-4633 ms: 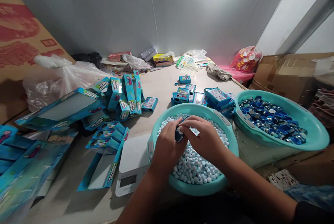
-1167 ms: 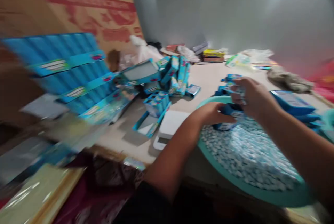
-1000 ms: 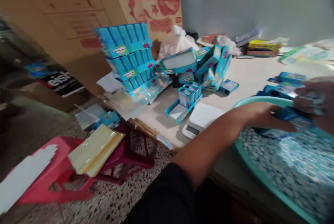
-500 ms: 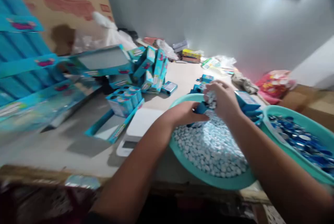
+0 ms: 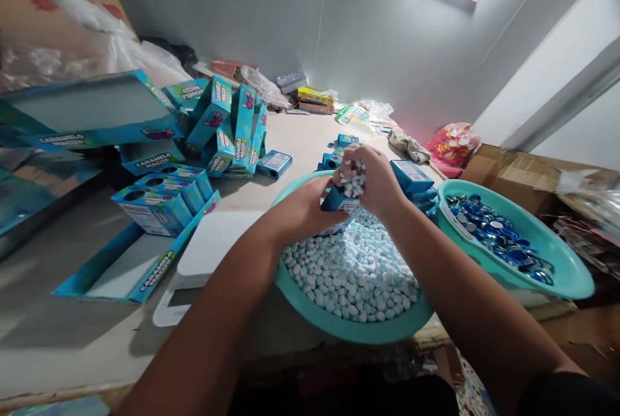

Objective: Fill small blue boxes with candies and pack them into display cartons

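My left hand (image 5: pixel 310 206) is wrapped round a small blue candy box (image 5: pixel 339 209), which it holds tilted over a turquoise basin (image 5: pixel 358 333). White and pale-blue candies (image 5: pixel 358 280) fill much of that basin. My right hand (image 5: pixel 371 177) is closed round a handful of candies (image 5: pixel 352 182) right at the box's top opening. Some candies show between its fingers. The lower part of the box is partly hidden by the left hand.
A white scale (image 5: pixel 213 241) stands left of the basin. Beside it an open blue tray (image 5: pixel 116 274) carries filled-out boxes (image 5: pixel 159 199). More boxes (image 5: pixel 237 125) are heaped behind. At right, a second turquoise basin (image 5: pixel 571 277) contains blue caps (image 5: pixel 498 228). A cardboard box (image 5: pixel 504 174) stands beyond.
The camera view has turned to the right, so things sit further left in the picture. My right hand's candies remain at the box's opening, and the left hand keeps hold of the box.
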Tool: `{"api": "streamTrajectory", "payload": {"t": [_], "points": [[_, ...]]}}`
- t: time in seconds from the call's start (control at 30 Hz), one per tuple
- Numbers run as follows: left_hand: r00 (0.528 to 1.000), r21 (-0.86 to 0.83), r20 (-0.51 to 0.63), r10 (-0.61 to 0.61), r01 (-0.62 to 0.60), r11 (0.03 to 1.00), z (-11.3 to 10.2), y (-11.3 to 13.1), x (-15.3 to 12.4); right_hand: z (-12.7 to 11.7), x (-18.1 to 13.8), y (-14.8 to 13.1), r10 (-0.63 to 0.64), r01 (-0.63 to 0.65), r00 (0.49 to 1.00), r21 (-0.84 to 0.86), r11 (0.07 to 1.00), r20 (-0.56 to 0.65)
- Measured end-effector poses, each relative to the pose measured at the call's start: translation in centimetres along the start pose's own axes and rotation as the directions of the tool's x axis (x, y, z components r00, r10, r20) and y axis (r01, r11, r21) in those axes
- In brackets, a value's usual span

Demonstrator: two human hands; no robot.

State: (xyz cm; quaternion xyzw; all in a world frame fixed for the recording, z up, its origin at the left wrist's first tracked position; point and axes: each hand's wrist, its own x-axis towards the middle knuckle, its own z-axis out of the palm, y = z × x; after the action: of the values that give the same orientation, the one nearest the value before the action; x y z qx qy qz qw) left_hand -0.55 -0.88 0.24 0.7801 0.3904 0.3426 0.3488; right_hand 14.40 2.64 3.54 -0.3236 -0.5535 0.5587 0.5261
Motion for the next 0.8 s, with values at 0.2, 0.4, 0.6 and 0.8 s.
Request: {"api": "streamTrajectory", "payload": {"t": [0.2,0.4,0.6,0.8], "points": [[0.998,0.081,0.054,-0.017,0.013,0.997,-0.2,0.0,-0.5,0.2,-0.3,0.0,-0.057,0.058,0.998,-0.023,0.998,0.029],[0.994,0.231,0.071,-0.088,0.069,0.971,0.1,-0.6,-0.5,0.6,-0.8,0.3,-0.132,0.134,0.991,-0.088,0.987,0.029],[0.992,0.225,0.096,-0.082,0.059,0.972,0.1,-0.6,-0.4,0.6,-0.4,0.6,-0.099,0.097,0.995,-0.088,0.991,-0.017],[0.996,0.239,0.067,-0.066,0.048,0.970,0.2,-1.5,-0.1,1.0,-0.6,0.5,-0.129,0.130,0.991,-0.167,0.977,0.014]]}}
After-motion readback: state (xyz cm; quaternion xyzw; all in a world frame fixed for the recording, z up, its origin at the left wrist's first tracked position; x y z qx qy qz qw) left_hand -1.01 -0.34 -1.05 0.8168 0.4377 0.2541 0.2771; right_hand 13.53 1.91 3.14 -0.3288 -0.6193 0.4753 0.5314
